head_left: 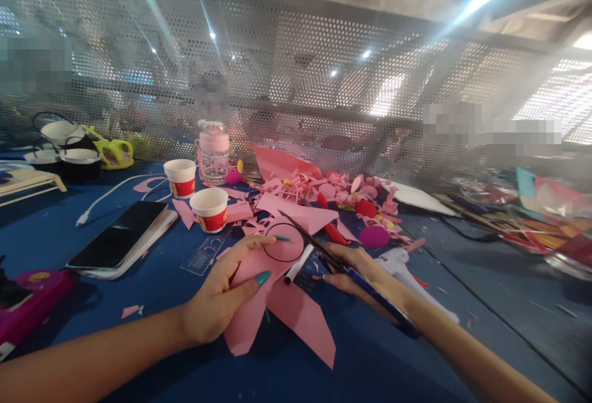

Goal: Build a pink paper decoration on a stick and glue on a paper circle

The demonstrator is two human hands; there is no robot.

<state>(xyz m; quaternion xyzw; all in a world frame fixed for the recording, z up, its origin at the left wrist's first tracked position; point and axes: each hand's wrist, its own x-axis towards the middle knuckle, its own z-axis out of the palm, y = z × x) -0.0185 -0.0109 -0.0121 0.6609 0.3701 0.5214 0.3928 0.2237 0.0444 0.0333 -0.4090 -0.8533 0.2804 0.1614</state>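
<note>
Near the middle of the blue desk (161, 372), your left hand (219, 295) pinched pink paper (289, 250) with a black ring drawn on it. Your right hand (365, 273) gripped scissors (314, 241), and their blades pointed away from you, close to the ring. I could not tell if they touched the paper.

Past your left hand stood two paper cups, one front cup (213, 220) and one back cup (180, 187), both red and white. You could see their white insides, but the bottoms were hidden. Behind them stood a clear bottle (215, 166) with a pink lid, and what it held was hard to see. Far to your left, black pots (86, 170) with white insides sat close together, so one hid part of another.

A white pen (303, 261) lay partly under the paper. Your right arm covered some of a white tool (402, 267). The purple tool (39, 298) was cut off at the left edge. A clear tub (571, 261) at the right edge was blurry, too.
</note>
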